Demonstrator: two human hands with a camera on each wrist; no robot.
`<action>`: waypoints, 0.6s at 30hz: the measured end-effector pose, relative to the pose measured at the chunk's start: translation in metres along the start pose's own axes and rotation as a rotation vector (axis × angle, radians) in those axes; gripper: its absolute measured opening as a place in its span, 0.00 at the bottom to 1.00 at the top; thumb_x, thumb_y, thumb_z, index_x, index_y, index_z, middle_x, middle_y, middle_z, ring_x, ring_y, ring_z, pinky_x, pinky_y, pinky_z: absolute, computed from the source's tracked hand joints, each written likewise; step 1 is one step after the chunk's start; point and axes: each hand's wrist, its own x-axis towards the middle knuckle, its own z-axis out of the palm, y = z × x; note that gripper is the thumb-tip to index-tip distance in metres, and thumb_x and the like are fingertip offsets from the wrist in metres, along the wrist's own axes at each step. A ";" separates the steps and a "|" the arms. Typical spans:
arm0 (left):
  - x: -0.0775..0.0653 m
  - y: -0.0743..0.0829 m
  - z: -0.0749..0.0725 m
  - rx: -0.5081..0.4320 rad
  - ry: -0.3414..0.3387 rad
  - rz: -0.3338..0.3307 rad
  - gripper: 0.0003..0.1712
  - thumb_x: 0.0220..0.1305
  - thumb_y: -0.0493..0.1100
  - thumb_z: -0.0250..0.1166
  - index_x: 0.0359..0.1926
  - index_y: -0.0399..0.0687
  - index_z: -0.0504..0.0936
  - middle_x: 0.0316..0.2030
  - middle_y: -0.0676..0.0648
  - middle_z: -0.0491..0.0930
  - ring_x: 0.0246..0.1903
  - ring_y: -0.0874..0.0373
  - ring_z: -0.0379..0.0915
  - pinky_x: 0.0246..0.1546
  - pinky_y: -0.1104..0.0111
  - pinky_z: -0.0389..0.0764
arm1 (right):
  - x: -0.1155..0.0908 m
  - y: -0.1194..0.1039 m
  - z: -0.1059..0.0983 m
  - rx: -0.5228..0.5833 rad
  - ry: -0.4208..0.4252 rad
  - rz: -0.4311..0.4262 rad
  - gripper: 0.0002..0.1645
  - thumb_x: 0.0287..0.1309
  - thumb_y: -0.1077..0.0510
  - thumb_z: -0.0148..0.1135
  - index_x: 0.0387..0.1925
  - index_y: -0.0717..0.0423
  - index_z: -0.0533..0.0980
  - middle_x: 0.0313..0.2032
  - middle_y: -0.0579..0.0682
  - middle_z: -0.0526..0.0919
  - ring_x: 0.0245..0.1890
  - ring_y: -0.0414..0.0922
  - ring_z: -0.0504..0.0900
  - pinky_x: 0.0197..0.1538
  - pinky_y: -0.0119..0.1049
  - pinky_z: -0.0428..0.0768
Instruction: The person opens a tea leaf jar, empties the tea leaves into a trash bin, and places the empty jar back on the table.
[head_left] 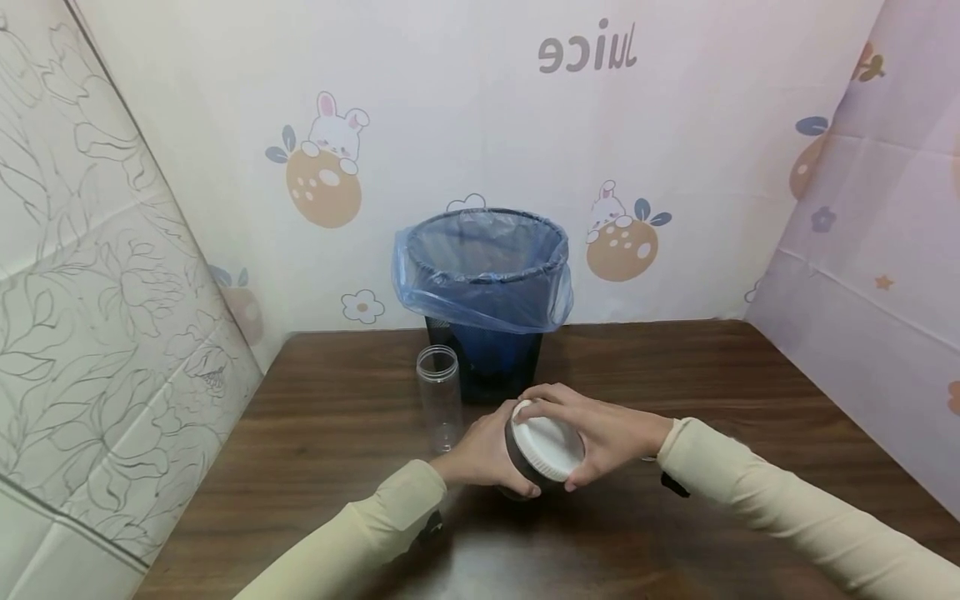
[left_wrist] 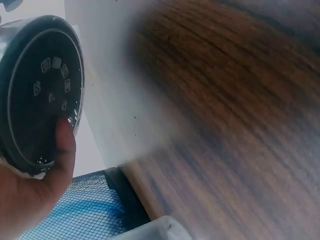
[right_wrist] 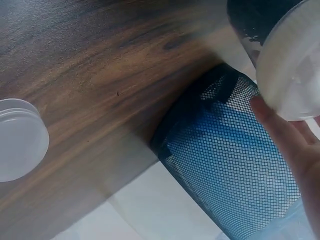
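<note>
Both hands hold a round dark container [head_left: 517, 454] off the table in front of the bin, tilted with its white ribbed lid [head_left: 551, 446] facing up and to the right. My left hand [head_left: 483, 454] grips the dark body from the left. In the left wrist view its thumb lies over the container's dark base [left_wrist: 42, 95], which carries small printed symbols. My right hand [head_left: 603, 429] holds the lid by its rim with spread, bent fingers. The lid [right_wrist: 287, 75] appears at the container's end in the right wrist view. What the container holds is hidden.
A clear, lidless jar [head_left: 441, 404] stands left of the hands. Behind is a black mesh bin [head_left: 491, 358] lined with a blue bag [head_left: 480, 304]. A translucent round lid [right_wrist: 20, 145] lies on the wooden table [head_left: 337, 417]. Printed cloth [head_left: 465, 125] backs the table.
</note>
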 end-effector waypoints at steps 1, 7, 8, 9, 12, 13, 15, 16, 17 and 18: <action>0.000 0.000 0.000 0.006 0.006 -0.004 0.60 0.29 0.53 0.82 0.65 0.49 0.61 0.49 0.52 0.73 0.44 0.61 0.71 0.45 0.68 0.73 | 0.000 -0.002 0.000 0.013 -0.007 0.021 0.59 0.32 0.46 0.81 0.67 0.46 0.60 0.66 0.55 0.58 0.61 0.48 0.62 0.52 0.42 0.74; -0.002 0.003 0.006 0.027 0.093 -0.017 0.60 0.28 0.50 0.83 0.65 0.46 0.61 0.49 0.51 0.74 0.44 0.60 0.73 0.46 0.67 0.75 | 0.006 -0.014 -0.001 0.108 0.048 0.474 0.57 0.49 0.34 0.66 0.71 0.56 0.53 0.66 0.57 0.61 0.62 0.53 0.65 0.56 0.52 0.69; -0.002 0.004 0.007 0.031 0.104 -0.018 0.60 0.28 0.50 0.83 0.65 0.46 0.62 0.49 0.51 0.75 0.44 0.60 0.73 0.46 0.67 0.75 | 0.008 -0.016 -0.001 0.127 0.044 0.570 0.55 0.52 0.33 0.63 0.71 0.56 0.53 0.63 0.57 0.65 0.59 0.52 0.69 0.55 0.52 0.70; -0.003 0.005 0.007 0.039 0.111 -0.019 0.59 0.28 0.50 0.83 0.64 0.46 0.62 0.49 0.51 0.75 0.44 0.59 0.73 0.46 0.67 0.76 | 0.010 -0.018 -0.001 0.142 0.032 0.652 0.53 0.54 0.31 0.59 0.70 0.56 0.54 0.60 0.56 0.69 0.56 0.51 0.72 0.53 0.50 0.72; -0.004 0.008 0.007 0.042 0.114 -0.020 0.58 0.29 0.49 0.83 0.64 0.46 0.62 0.50 0.50 0.74 0.44 0.58 0.73 0.46 0.66 0.76 | 0.012 -0.020 0.000 0.174 -0.033 0.746 0.51 0.54 0.30 0.59 0.68 0.57 0.57 0.52 0.54 0.74 0.47 0.48 0.76 0.46 0.46 0.75; -0.005 0.009 0.007 0.048 0.113 -0.019 0.58 0.29 0.49 0.83 0.64 0.46 0.62 0.50 0.50 0.74 0.45 0.58 0.73 0.45 0.65 0.76 | 0.012 -0.020 0.001 0.181 -0.044 0.738 0.51 0.53 0.31 0.60 0.67 0.57 0.57 0.51 0.53 0.74 0.45 0.47 0.76 0.45 0.45 0.75; -0.006 0.010 0.006 0.069 0.113 -0.016 0.59 0.29 0.50 0.83 0.64 0.46 0.62 0.50 0.50 0.74 0.45 0.58 0.73 0.45 0.65 0.76 | 0.011 -0.018 0.001 0.172 -0.046 0.678 0.51 0.51 0.32 0.64 0.66 0.57 0.58 0.50 0.52 0.72 0.44 0.46 0.75 0.43 0.42 0.75; -0.006 0.010 0.006 0.081 0.114 -0.013 0.59 0.29 0.50 0.83 0.64 0.46 0.62 0.50 0.50 0.74 0.45 0.58 0.73 0.45 0.65 0.76 | 0.010 -0.017 0.001 0.158 -0.044 0.633 0.52 0.49 0.33 0.65 0.66 0.56 0.57 0.51 0.51 0.71 0.44 0.45 0.74 0.43 0.41 0.75; -0.006 0.010 0.005 0.094 0.117 -0.007 0.59 0.28 0.51 0.83 0.64 0.46 0.62 0.50 0.50 0.74 0.45 0.58 0.73 0.45 0.66 0.76 | 0.009 -0.016 0.001 0.142 -0.042 0.576 0.52 0.48 0.34 0.67 0.66 0.55 0.57 0.52 0.51 0.70 0.45 0.45 0.74 0.43 0.40 0.76; -0.007 0.009 0.005 0.103 0.119 -0.002 0.60 0.28 0.51 0.83 0.65 0.46 0.62 0.50 0.50 0.74 0.44 0.58 0.72 0.45 0.66 0.76 | 0.008 -0.014 0.001 0.118 -0.038 0.511 0.52 0.46 0.36 0.69 0.66 0.54 0.58 0.53 0.50 0.69 0.45 0.45 0.73 0.43 0.39 0.76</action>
